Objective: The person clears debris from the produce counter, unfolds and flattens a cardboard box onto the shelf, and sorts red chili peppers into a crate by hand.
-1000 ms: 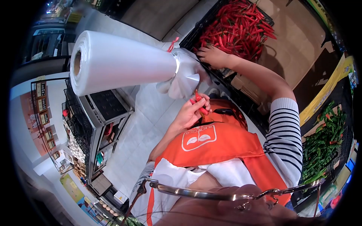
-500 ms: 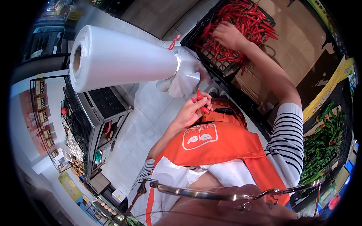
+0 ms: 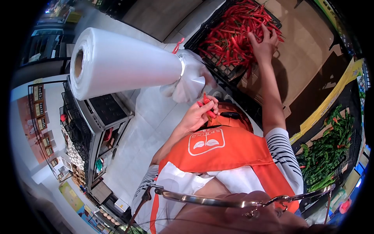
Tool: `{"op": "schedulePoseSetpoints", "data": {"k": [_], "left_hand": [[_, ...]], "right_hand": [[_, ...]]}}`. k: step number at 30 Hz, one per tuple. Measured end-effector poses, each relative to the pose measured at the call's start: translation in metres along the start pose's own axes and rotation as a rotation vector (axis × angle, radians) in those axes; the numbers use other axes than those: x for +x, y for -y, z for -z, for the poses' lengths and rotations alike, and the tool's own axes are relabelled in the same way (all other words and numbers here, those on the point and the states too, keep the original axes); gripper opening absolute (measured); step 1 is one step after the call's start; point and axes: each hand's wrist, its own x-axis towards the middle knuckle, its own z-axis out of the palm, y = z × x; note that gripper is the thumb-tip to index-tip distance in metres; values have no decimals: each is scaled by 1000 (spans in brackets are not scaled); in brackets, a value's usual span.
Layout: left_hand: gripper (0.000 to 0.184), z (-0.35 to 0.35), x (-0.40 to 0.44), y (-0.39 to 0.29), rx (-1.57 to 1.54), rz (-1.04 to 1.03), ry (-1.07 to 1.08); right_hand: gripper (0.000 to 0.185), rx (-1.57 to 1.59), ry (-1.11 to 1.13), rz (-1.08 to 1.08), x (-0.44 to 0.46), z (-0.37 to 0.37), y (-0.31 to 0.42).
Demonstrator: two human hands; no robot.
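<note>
My left hand (image 3: 196,118) is closed around a few red chillies (image 3: 210,113) in front of my orange apron (image 3: 241,146); their ends stick out past the thumb and fingers. A heap of red chillies (image 3: 230,37) fills part of a black plastic crate (image 3: 193,43). At the right edge of that heap, my right hand (image 3: 265,47) reaches down with its fingers spread over the chillies. Nothing shows in its grasp, though the fingertips partly overlap the pile.
A large roll of clear plastic bags (image 3: 124,60) stands to my left, with loose film at its near end. Brown cardboard (image 3: 307,35) lies beside the chilli heap. Green chillies (image 3: 327,152) fill another crate at right. A metal-framed stand (image 3: 107,111) is on the left.
My right hand has moved right across the heap, from its middle to its right edge, and its fingers have spread. The left hand keeps its chillies in the same place.
</note>
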Motion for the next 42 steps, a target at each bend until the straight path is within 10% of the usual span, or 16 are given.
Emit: {"op": "schedulePoseSetpoints", "data": {"k": [7, 15, 27, 37, 40, 42], "left_hand": [[18, 3, 1, -1, -8, 6, 15], [17, -2, 4, -1, 4, 37, 33], [15, -7, 11, 6, 88, 82, 40], [15, -8, 12, 3, 76, 76, 45], [15, -10, 13, 2, 59, 81, 43], [15, -12, 15, 0, 61, 91, 47]], "right_hand": [[76, 31, 141, -234, -26, -18, -2], [88, 72, 240, 75, -29, -29, 55], [50, 735, 75, -371, -35, -41, 104], [48, 1009, 747, -397, 7, 14, 43], [33, 771, 366, -543, 1, 25, -7], [36, 362, -16, -224, -14, 1, -52]]}}
